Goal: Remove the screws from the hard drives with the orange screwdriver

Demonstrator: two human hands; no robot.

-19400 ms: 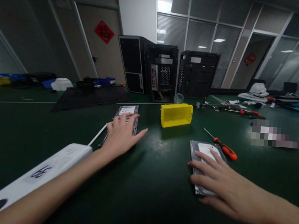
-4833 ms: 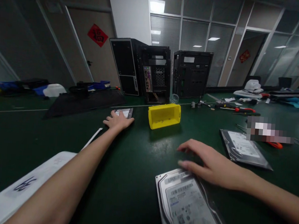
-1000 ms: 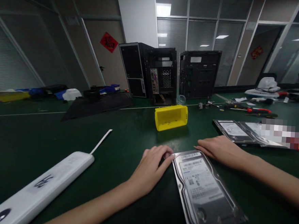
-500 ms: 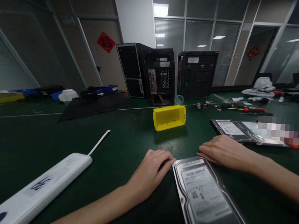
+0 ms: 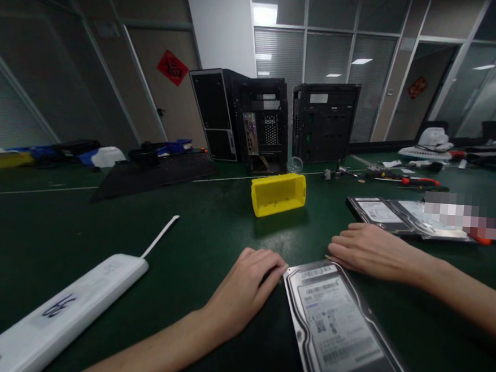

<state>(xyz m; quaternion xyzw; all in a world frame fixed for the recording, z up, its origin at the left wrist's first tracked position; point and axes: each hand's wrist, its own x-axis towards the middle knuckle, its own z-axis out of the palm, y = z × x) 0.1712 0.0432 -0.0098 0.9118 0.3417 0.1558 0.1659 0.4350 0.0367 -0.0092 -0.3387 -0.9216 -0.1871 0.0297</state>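
A silver hard drive with a white label (image 5: 340,323) lies on the green table, its far end between my hands. My left hand (image 5: 247,285) is closed at its far left corner, thumb and fingertips pressed together against the edge. At the far right corner, my right hand (image 5: 364,251) rests with curled fingers, the thumb near the drive's edge. Whether the right fingers grip anything is hidden. Beyond the hands a yellow bin (image 5: 278,196) lies with its opening facing me.
More hard drives (image 5: 380,212) lie at the right, beside a pixelated patch. Computer cases (image 5: 326,123) stand at the back. A long white device (image 5: 70,304) is at the left. Pliers and small parts (image 5: 410,180) lie at the back right; a black mat (image 5: 150,176) at the back left.
The whole view has shifted slightly, with things appearing a little further left. The fingers of my right hand look slightly more spread; my left hand keeps its place at the drive's corner.
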